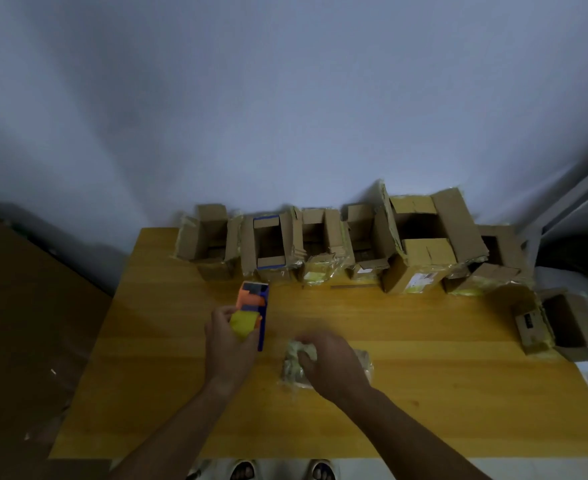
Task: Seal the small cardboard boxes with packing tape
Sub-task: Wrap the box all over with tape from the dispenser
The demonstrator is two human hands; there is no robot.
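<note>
Yellow wood forms the tabletop, which is seen from above with its far edge against a pale wall. Along that far edge a row of open cardboard boxes is lined up, their flaps raised or folded outward and scraps of yellowish tape clinging to their sides. One box in the row carries a blue-edged flap, and the largest box stands toward the right of the row. One more open box is set apart at the right edge of the tabletop, its flaps spread.

A tape dispenser, orange and blue with a yellow roll, is gripped by the left hand; the fingers are curled round its near end, and it is held nearer the left side of the tabletop, just in front of the blue-edged box. Close to the middle of the tabletop a small, tape-covered box is lying, and the right hand is laid over it with fingers curled round its top. Much of this box is hidden by the hand and blurred, so its flaps cannot be made out.

Below the near edge of the tabletop, two sandalled feet are seen on the floor.
</note>
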